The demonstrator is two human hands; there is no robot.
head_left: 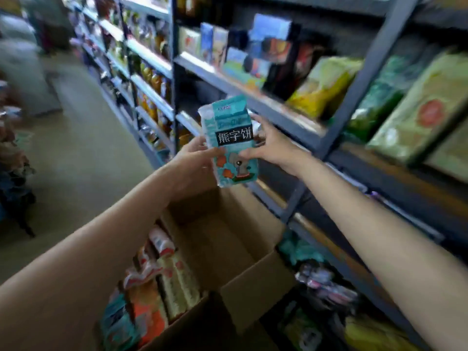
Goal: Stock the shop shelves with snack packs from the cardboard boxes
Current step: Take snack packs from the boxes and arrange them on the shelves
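Note:
A teal snack pack (231, 141) with a black label and a cartoon animal is upright in mid-air in front of the dark metal shelves (255, 97). My left hand (195, 154) pinches its left edge and my right hand (269, 145) grips its right side from behind. Below my arms stands an open cardboard box (228, 239) with several orange, cream and teal snack packs (157, 282) standing in its left half; its right half shows bare cardboard.
Green and yellow bags (326, 84) and boxed goods (260, 46) fill the upper shelf. Lower shelves (316, 279) hold more packets. The aisle floor (83, 153) runs away to the left, with bottle shelves (152, 79) along it and a rack of goods (12, 160) at the far left.

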